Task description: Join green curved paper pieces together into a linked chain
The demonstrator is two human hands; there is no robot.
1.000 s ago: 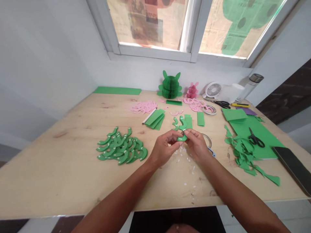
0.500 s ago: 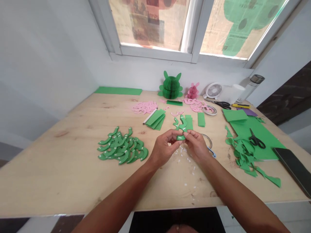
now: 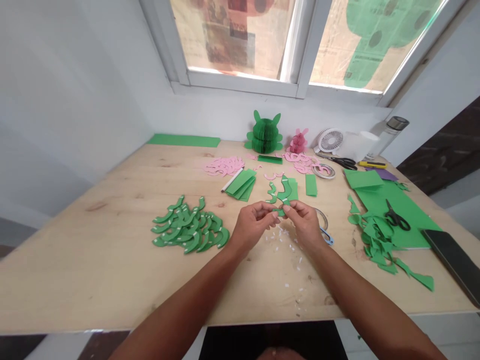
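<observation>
A small curved green paper piece (image 3: 278,212) is pinched between the fingertips of both my hands, over the middle of the table. My left hand (image 3: 253,224) grips its left end, and my right hand (image 3: 306,225) has its right end between thumb and fingers. Just beyond my fingertips lie more curved green paper pieces (image 3: 285,189) with short white strips on them. White paper bits (image 3: 287,240) are scattered under and in front of my hands. Left of my left hand sits a pile of curved green pieces (image 3: 189,229), many bearing white strips.
Right of my right hand are a tape roll (image 3: 322,218) and a blue-handled tool (image 3: 327,236). Farther right lie green scraps (image 3: 377,240), black scissors (image 3: 396,216) and a dark phone (image 3: 452,262). Pink cutouts (image 3: 224,165) and a green honeycomb paper figure (image 3: 264,135) are toward the back.
The green piece between my fingers has tipped, so its white strip, facing me before, hardly shows now. My fingers have shifted slightly; both hands still hold it.
</observation>
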